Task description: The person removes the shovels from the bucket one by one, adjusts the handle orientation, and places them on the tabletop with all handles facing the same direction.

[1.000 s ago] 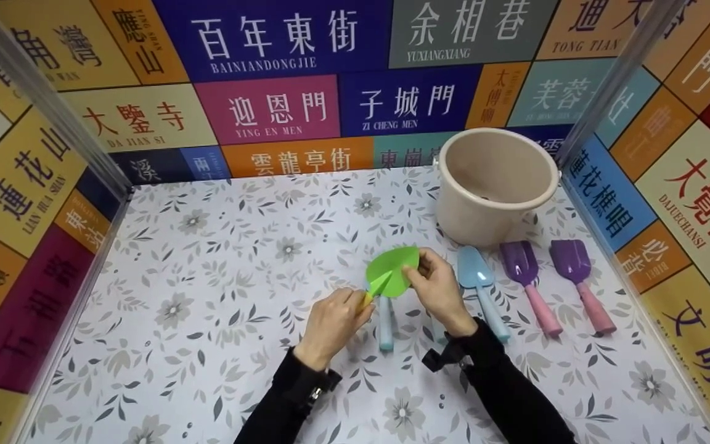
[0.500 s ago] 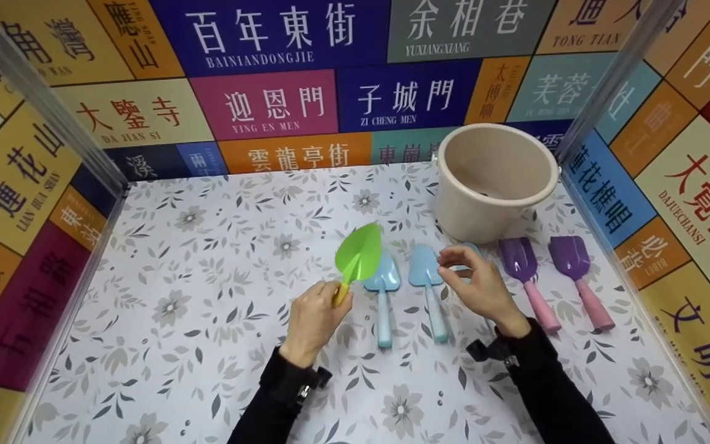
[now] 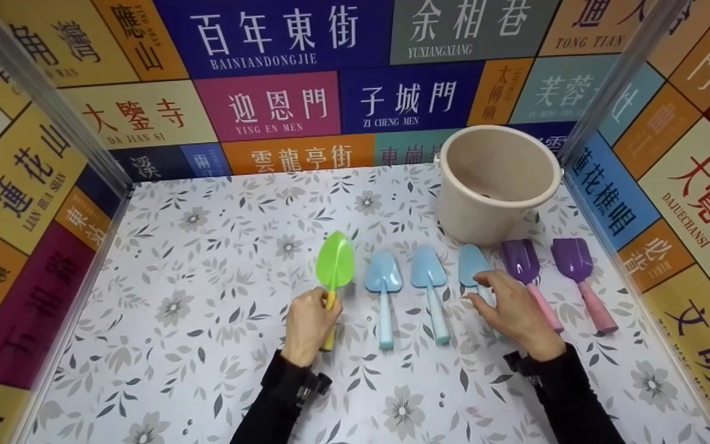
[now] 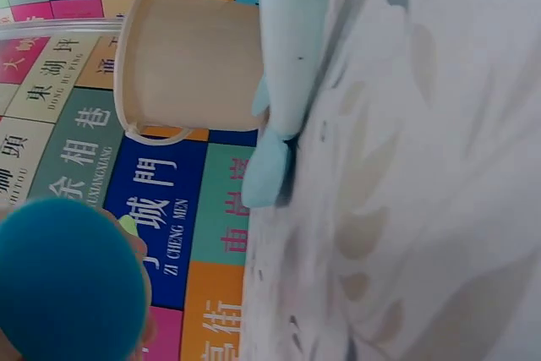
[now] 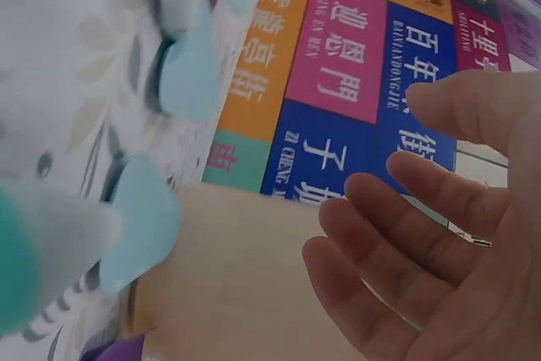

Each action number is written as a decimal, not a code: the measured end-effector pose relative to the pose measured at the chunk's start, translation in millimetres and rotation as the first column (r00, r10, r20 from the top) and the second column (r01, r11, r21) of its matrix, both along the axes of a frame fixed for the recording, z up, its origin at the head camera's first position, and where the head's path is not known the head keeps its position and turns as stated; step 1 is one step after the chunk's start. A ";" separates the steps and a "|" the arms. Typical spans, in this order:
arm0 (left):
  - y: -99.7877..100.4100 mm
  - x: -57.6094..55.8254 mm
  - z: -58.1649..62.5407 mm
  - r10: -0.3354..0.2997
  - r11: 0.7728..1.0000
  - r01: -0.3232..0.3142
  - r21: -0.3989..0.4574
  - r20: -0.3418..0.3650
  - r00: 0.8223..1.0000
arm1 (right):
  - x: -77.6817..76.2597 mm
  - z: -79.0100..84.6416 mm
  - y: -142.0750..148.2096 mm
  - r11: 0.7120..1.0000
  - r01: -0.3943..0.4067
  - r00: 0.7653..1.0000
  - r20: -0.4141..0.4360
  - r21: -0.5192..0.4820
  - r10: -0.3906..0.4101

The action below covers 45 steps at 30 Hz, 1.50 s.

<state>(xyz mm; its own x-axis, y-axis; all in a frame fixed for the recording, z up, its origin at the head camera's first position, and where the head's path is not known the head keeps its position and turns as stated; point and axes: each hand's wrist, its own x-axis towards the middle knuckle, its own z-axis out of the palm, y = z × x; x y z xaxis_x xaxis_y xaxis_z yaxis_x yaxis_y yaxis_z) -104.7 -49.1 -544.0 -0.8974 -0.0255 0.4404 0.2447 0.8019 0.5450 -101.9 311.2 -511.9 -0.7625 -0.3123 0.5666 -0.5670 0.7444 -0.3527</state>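
My left hand [image 3: 310,320] grips the yellow handle of a green trowel [image 3: 334,262], its pointed blade facing away from me. A dark blue rounded end [image 4: 72,281] covers much of that hand in the left wrist view. To the right lie two light blue trowels, one nearer [image 3: 384,271] and one further right [image 3: 429,268]. My right hand [image 3: 515,311] is over a third light blue trowel [image 3: 473,262] and hides most of its handle. Its fingers [image 5: 406,243] are loosely bent and hold nothing in the right wrist view.
Two purple scoops with pink handles, one [image 3: 521,259] beside my right hand and one [image 3: 574,259] further right, lie on the flowered tabletop [image 3: 207,320]. Behind the tools stands a beige bucket [image 3: 484,219]. Panels with printed lettering [image 3: 269,105] wall the back and sides.
My right hand has let go of the green trowel's blade and moved right, over the third blue trowel. My left hand has carried the green trowel left and lowered it beside the blue ones.
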 end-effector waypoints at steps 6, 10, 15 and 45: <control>1.6 -3.7 -5.7 0.023 0.999 -0.030 0.027 0.229 0.973 | 3.1 -5.4 6.1 0.998 0.037 0.999 -0.020 0.056 -0.036; 5.0 -5.3 -6.0 0.028 0.998 -0.045 0.047 0.318 0.948 | 3.7 -4.5 6.8 0.996 0.064 0.998 0.015 0.056 -0.065; 8.5 -8.4 -7.9 0.056 0.996 -0.079 0.045 0.383 0.922 | 4.9 -5.8 6.4 0.992 0.089 0.995 0.038 0.088 -0.093; -0.6 -6.1 -10.0 0.026 1.000 -0.025 -0.007 0.329 0.944 | 8.3 -3.9 3.2 0.986 0.093 0.980 0.161 0.141 -0.115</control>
